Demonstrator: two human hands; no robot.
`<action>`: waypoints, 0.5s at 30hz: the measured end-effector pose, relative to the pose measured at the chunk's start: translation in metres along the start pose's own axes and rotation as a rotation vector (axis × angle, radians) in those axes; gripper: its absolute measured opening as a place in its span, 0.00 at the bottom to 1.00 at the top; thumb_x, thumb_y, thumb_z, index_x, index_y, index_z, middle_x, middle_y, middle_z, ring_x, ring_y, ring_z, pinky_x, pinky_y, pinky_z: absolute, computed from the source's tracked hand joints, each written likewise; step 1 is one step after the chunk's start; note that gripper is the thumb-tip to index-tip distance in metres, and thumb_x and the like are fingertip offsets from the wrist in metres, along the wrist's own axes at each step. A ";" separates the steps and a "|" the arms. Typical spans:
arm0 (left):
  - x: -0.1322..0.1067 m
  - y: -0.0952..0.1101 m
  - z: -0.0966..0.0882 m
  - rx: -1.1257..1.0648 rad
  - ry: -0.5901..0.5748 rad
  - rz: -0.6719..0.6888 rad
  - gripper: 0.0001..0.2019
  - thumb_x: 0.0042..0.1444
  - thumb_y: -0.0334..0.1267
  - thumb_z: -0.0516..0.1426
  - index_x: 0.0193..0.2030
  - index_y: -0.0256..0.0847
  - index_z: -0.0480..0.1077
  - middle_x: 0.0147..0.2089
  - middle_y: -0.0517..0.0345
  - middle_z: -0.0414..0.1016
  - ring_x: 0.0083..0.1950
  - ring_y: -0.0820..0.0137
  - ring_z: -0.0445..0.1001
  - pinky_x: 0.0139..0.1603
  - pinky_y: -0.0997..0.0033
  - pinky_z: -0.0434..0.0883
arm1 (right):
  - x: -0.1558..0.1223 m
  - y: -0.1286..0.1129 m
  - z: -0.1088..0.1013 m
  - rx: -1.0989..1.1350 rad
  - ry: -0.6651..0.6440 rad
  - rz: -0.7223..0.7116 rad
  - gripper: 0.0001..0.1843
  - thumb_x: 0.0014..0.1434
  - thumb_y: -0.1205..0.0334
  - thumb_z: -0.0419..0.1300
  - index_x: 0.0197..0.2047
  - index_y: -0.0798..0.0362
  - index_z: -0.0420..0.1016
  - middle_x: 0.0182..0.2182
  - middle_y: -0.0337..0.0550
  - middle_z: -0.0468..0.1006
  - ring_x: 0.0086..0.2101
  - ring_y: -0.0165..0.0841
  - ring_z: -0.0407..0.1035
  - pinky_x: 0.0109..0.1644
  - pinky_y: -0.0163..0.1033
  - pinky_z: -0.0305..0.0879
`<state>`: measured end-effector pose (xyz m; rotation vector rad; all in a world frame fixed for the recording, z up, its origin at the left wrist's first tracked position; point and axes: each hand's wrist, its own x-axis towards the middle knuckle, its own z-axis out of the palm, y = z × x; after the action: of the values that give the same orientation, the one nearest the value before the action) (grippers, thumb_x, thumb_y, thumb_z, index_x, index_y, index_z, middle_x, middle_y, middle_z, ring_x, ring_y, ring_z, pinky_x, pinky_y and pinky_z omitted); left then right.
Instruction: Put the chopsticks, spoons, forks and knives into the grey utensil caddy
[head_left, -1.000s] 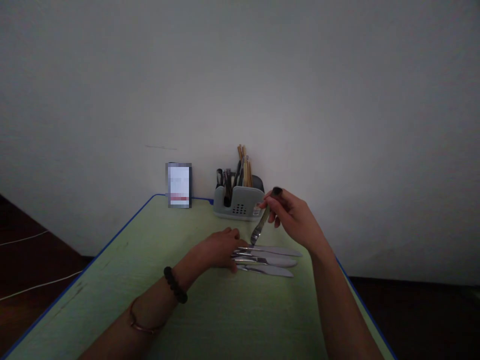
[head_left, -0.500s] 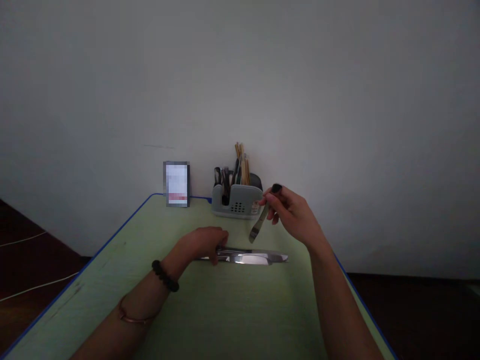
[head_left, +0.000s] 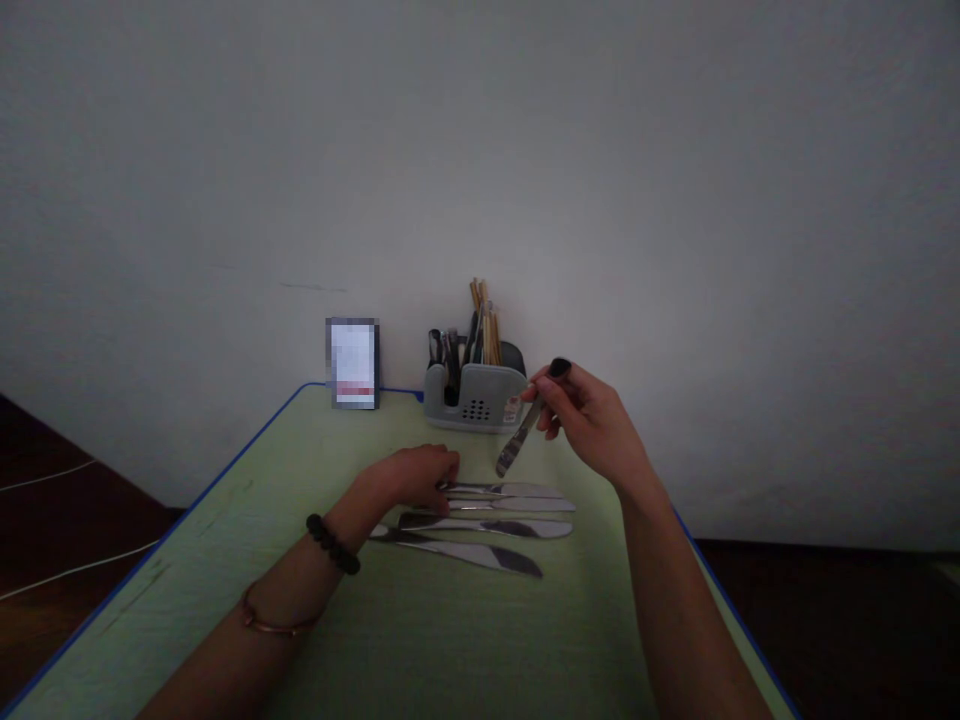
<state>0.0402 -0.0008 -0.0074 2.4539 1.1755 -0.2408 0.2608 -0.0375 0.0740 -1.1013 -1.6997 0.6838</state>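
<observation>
My right hand (head_left: pixel 589 420) pinches a metal table knife (head_left: pixel 516 445) by its handle, holding it tilted in the air above the table. My left hand (head_left: pixel 411 477) rests on the green table (head_left: pixel 300 580), its curled fingers on the handle ends of several metal knives (head_left: pixel 495 510) lying side by side. One knife (head_left: pixel 469 553) lies nearest me, angled a little apart from the others. A grey cutlery holder (head_left: pixel 475 395) with chopsticks and utensils stands at the back by the wall.
A small upright card (head_left: pixel 352 363) stands at the table's back left corner. The table has a blue edge (head_left: pixel 225 470); dark floor lies on both sides, with white cables (head_left: pixel 67 575) at left. A plain white wall rises behind.
The knives under my left hand were bunched together half a second ago and now lie spread out, one nearer me. My right hand with its knife has barely shifted.
</observation>
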 end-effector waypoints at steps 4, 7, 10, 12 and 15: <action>-0.007 0.001 -0.010 -0.075 0.133 -0.001 0.21 0.47 0.45 0.61 0.45 0.38 0.66 0.47 0.50 0.71 0.45 0.61 0.70 0.43 0.66 0.67 | 0.001 -0.006 0.001 0.079 0.150 -0.038 0.13 0.60 0.52 0.55 0.35 0.54 0.68 0.31 0.39 0.76 0.18 0.22 0.65 0.21 0.30 0.65; -0.016 0.008 -0.026 -0.202 0.360 0.101 0.18 0.56 0.48 0.54 0.48 0.38 0.65 0.49 0.49 0.70 0.48 0.63 0.69 0.49 0.64 0.66 | 0.004 -0.009 0.001 0.316 0.300 -0.045 0.15 0.59 0.48 0.55 0.32 0.53 0.68 0.29 0.37 0.76 0.18 0.22 0.65 0.21 0.30 0.66; -0.029 0.022 -0.042 -0.292 0.423 0.220 0.16 0.62 0.47 0.48 0.48 0.39 0.64 0.45 0.53 0.72 0.42 0.67 0.71 0.44 0.68 0.67 | 0.007 -0.010 -0.001 0.654 0.389 0.023 0.19 0.56 0.44 0.57 0.29 0.52 0.67 0.25 0.35 0.74 0.17 0.22 0.63 0.20 0.31 0.66; -0.036 0.031 -0.049 -0.320 0.403 0.274 0.14 0.64 0.45 0.45 0.47 0.39 0.65 0.39 0.55 0.73 0.38 0.70 0.71 0.39 0.71 0.66 | 0.009 -0.011 -0.002 0.843 0.415 0.079 0.20 0.54 0.43 0.58 0.27 0.52 0.65 0.21 0.32 0.71 0.16 0.22 0.60 0.19 0.31 0.66; -0.045 0.039 -0.055 -0.406 0.320 0.333 0.14 0.65 0.44 0.43 0.45 0.39 0.64 0.32 0.60 0.72 0.31 0.74 0.70 0.34 0.75 0.65 | 0.010 -0.012 -0.002 1.016 0.418 0.147 0.22 0.53 0.43 0.60 0.23 0.52 0.62 0.16 0.29 0.63 0.14 0.21 0.57 0.19 0.29 0.65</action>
<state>0.0407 -0.0309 0.0679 2.3161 0.8065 0.4579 0.2574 -0.0341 0.0887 -0.5610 -0.7238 1.1353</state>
